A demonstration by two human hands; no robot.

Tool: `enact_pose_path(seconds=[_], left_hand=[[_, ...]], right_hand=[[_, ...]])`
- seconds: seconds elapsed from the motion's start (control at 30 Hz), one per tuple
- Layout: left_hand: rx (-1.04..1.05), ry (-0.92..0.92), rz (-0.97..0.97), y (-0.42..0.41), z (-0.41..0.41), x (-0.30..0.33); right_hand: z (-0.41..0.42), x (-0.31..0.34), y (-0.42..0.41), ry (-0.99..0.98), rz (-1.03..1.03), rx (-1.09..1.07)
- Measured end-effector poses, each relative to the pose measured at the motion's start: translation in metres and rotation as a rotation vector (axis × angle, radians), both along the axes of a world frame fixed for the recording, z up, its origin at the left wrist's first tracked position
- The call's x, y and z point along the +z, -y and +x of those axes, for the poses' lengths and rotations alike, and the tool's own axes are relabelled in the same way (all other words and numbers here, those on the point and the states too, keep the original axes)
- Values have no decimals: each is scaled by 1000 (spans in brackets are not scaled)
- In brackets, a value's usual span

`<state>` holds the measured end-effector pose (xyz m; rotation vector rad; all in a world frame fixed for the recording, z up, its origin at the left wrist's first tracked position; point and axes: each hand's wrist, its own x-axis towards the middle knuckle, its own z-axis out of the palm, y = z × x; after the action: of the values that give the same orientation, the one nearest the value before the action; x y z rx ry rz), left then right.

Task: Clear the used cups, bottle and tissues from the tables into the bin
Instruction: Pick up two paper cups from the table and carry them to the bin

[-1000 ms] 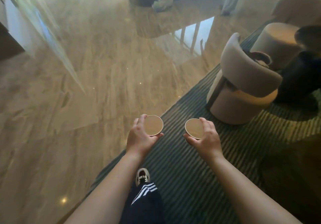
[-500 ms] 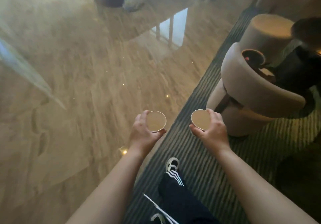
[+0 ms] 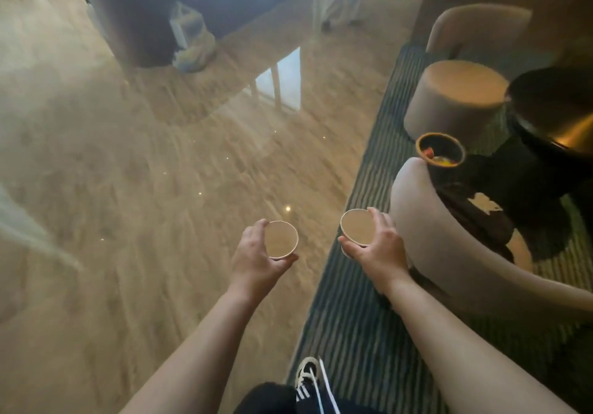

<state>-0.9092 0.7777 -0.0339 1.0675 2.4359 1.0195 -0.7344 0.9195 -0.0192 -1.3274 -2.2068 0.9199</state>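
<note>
Pale round-rimmed paper cups (image 3: 281, 239), upright

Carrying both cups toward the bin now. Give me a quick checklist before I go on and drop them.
1. Left hand holds left cup upright: ok.
2. Right hand holds right cup upright: ok.
3. Bin in sight, mouth open, already some litter inside: ok.
4. Cups above the bin: not ok, it lies ahead to the right, beyond the armchair.
5. Whether the cups are empty: cannot tell.
6. Floor ahead along the rug edge free of obstacles: ok.
</note>
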Motion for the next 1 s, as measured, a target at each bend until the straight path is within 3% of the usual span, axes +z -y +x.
enact_pose_path(seconds=[0.4,0.73,1.0], left_hand=[[-198,1,24,-265,-101,-19],[-468,-24,-19,-543,-226,-27],[-681,13,-51,-714,-243,-28]], right_hand=[[-83,-11,-207,-9,-58,-223],[-195,-26,-446,5,-46,-476],[-195,-39,-563,33,-48,-751]])
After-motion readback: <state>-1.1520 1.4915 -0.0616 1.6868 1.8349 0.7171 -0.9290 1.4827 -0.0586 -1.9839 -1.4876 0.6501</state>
